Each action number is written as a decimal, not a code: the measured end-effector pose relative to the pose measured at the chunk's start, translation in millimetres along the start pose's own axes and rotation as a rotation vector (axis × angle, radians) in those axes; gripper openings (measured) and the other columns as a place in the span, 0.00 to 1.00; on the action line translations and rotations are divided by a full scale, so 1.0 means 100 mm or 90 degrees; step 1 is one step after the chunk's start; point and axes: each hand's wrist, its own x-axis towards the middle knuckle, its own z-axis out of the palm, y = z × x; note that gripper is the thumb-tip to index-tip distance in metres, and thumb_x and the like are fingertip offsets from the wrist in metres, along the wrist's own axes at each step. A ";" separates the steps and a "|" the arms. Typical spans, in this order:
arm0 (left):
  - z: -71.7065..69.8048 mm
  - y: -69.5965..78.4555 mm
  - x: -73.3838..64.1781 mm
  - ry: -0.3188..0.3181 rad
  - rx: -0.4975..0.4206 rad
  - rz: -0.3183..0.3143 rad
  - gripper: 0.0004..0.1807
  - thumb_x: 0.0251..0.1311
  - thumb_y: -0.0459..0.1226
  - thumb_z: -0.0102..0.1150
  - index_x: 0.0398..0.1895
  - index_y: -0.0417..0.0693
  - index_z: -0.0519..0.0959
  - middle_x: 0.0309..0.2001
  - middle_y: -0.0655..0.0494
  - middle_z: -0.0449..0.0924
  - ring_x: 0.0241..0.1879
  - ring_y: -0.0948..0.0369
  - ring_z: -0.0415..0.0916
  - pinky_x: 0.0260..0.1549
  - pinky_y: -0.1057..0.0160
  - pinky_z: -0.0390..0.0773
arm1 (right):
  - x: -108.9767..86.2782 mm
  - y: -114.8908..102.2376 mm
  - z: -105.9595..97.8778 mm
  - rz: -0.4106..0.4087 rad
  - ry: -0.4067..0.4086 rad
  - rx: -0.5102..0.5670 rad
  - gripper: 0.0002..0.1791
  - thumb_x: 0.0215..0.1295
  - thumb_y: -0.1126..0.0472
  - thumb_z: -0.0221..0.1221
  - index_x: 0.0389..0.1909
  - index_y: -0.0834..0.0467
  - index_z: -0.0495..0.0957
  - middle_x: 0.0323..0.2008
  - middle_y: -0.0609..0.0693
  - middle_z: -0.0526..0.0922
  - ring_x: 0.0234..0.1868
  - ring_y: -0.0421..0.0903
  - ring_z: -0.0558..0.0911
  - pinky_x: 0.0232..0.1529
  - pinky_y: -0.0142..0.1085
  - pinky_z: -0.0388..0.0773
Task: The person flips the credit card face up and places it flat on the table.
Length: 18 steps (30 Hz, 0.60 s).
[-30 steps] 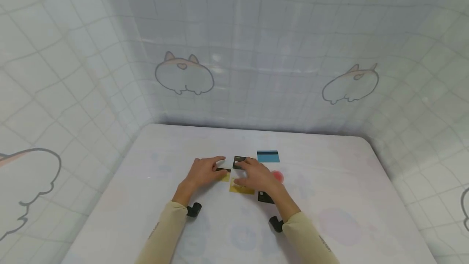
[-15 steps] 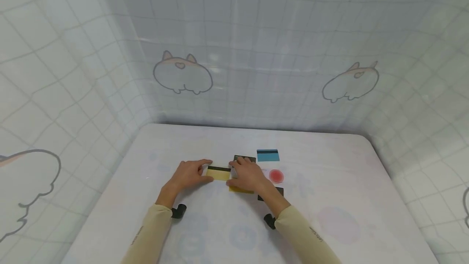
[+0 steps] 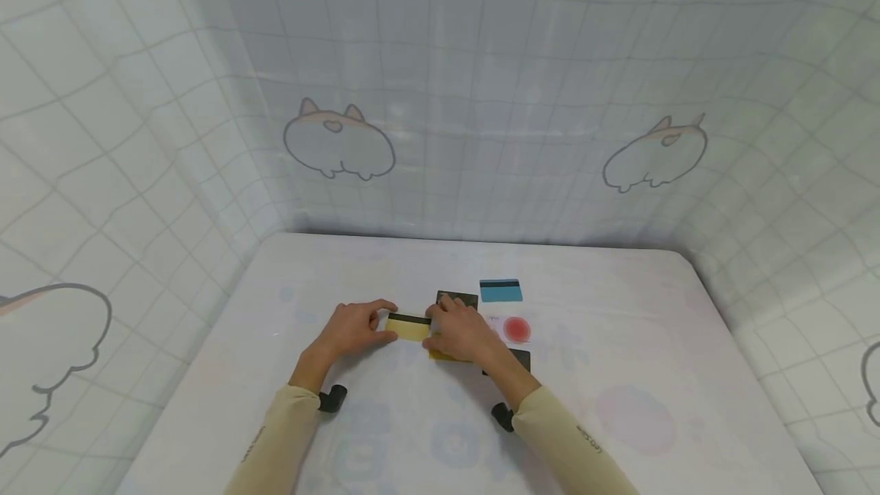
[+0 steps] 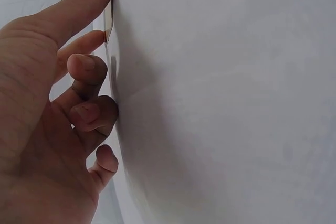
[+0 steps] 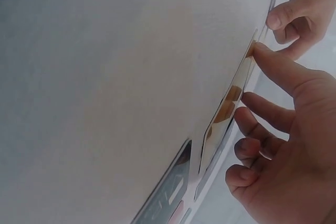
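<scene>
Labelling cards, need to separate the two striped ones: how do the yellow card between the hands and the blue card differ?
Colour: yellow card is pale yellow; blue card is blue.
Place: yellow card lies between left hand and right hand; blue card lies farther back, right, untouched.
Angle, head view: yellow card's stripe slopes down rightward; blue card's is nearly level.
Shared: dark stripe near the far long edge.

On the table (image 3: 619, 289) I count two yellow cards (image 3: 408, 328), two dark cards (image 3: 522, 360), one blue card (image 3: 500, 291) and one red round patch (image 3: 517, 330). Mine are one left hand (image 3: 351, 328), one right hand (image 3: 462, 331), two sleeves (image 3: 271, 441).
</scene>
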 end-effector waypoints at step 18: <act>-0.02 0.00 -0.01 -0.044 -0.052 -0.022 0.29 0.53 0.56 0.73 0.57 0.62 0.77 0.24 0.65 0.70 0.23 0.65 0.65 0.34 0.58 0.60 | 0.03 0.01 0.02 0.022 -0.028 0.113 0.29 0.61 0.43 0.69 0.58 0.53 0.74 0.52 0.48 0.74 0.55 0.48 0.73 0.62 0.50 0.71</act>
